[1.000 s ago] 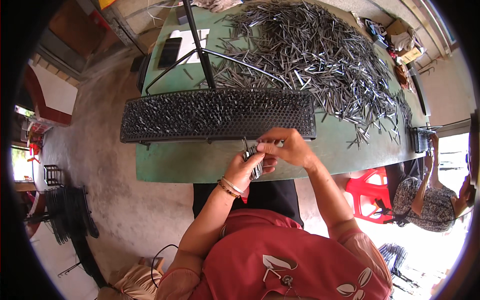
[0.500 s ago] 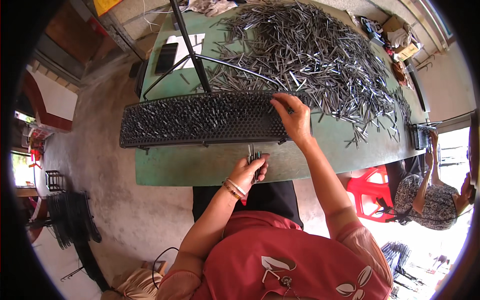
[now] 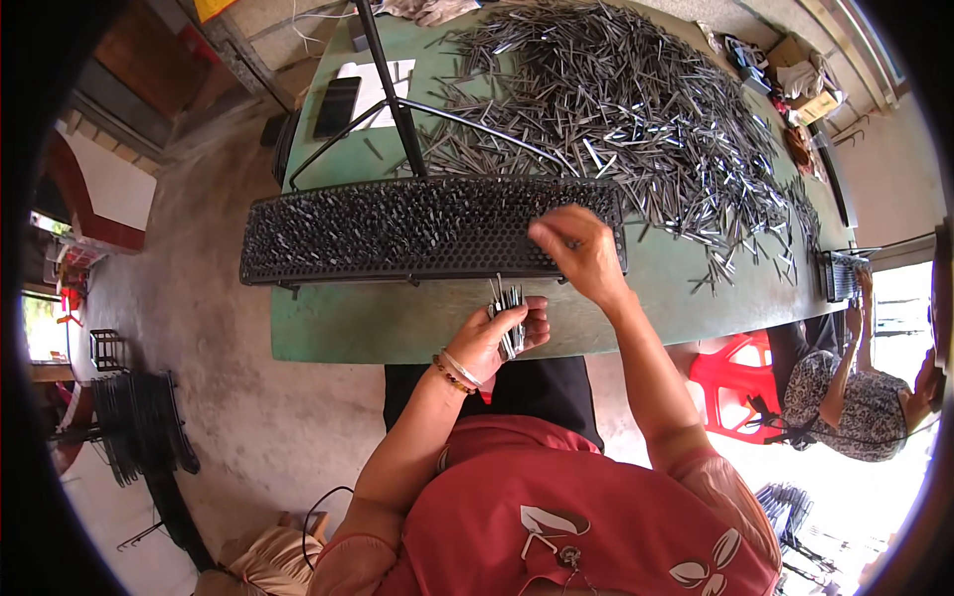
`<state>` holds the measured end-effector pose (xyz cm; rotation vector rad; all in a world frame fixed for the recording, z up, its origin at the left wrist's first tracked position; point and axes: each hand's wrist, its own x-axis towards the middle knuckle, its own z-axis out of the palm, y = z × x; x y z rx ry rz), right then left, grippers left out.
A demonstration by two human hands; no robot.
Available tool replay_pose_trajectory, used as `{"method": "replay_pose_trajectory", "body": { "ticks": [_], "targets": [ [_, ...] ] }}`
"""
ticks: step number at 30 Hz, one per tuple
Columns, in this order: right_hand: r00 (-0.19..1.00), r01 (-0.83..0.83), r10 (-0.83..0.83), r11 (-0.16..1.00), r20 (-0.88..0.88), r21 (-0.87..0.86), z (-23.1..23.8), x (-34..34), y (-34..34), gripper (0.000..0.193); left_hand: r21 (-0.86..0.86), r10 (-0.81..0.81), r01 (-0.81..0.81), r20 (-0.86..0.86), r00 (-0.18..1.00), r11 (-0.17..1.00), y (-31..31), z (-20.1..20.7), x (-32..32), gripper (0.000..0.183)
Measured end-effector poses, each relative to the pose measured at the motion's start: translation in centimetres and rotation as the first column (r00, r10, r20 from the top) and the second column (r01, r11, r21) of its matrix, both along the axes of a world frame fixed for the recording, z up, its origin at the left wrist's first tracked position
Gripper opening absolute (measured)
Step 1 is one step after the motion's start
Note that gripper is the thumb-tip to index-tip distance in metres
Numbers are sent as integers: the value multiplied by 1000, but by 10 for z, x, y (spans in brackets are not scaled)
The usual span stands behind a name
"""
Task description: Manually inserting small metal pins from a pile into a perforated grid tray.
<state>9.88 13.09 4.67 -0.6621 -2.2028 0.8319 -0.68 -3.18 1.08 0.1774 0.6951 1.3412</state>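
Note:
In front of me a long black perforated rack (image 3: 477,260) lies across the near side of the table, its face full of small round holes. Thin dark metal pieces (image 3: 338,233) stand in many holes, densest at the left and middle; bare holes show towards the lower right. My left hand (image 3: 487,338) is closed round a small bundle of thin metal strips (image 3: 508,333), just below the rack. Over the rack's right part, my right hand (image 3: 584,256) has its fingers curled together. Its fingertips are blurred, and anything between them is hidden.
A big heap of loose metal strips (image 3: 616,119) covers the far side of the green table (image 3: 397,333). A black bar frame (image 3: 397,114) rises behind the rack. White paper and a dark phone (image 3: 338,107) lie far left. Another person (image 3: 855,402) works at the right, near a red stool (image 3: 730,392).
My right hand has come back from the rack's upper right edge, down and slightly left, its fingers drawn in. The left hand has turned a little, showing more of the bundle.

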Motion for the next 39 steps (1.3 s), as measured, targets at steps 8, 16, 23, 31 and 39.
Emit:
{"method": "replay_pose_trajectory", "body": {
  "ticks": [8,16,23,31,39],
  "targets": [
    [950,-199,310,684,33,-702,12,21,-24,17,78,11,-6,-64,998,997,5,4,3,24],
    [970,-78,221,684,104,-726,3,27,-22,17,-62,50,-61,-163,985,996,7,2,8,25],
    [995,-65,-5,726,-101,-684,3,23,-13,19,-100,188,-212,-213,959,972,12,1,12,26],
    [976,200,-213,956,-40,-214,4,10,34,18,-122,76,-98,-179,981,988,9,0,18,25],
    [969,219,-236,958,-77,-185,-12,2,33,17,-145,54,-75,-144,988,987,9,-3,17,25]
  ]
}}
